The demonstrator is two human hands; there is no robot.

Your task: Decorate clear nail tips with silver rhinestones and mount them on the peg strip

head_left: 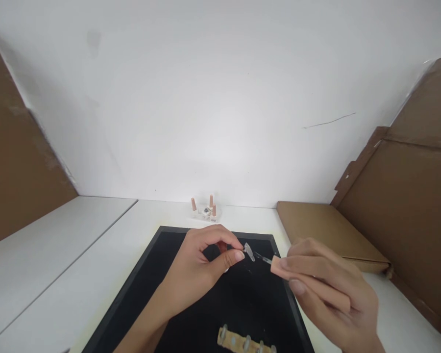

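Observation:
Between its thumb and index finger, my left hand (209,260) pinches the back of a small pale, translucent false nail (249,252). The nail's face is tilted to the right. My right hand (327,289) grips a nail polish brush (310,283) by its long peach cap. Its thin stem and bristles point left at the nail, with a narrow gap that looks clear of contact. Below both hands, a tan strip (236,341) bears several more translucent false nails standing on edge. The frame's bottom cuts off part of that strip.
A black mat (264,299) with a raised-looking border lies under my hands on the white table (77,245). Farther back, a clear tray (200,217) carries several peach-capped pieces. Cardboard (323,225) lies on the right, with brown panels at both sides and a white wall behind.

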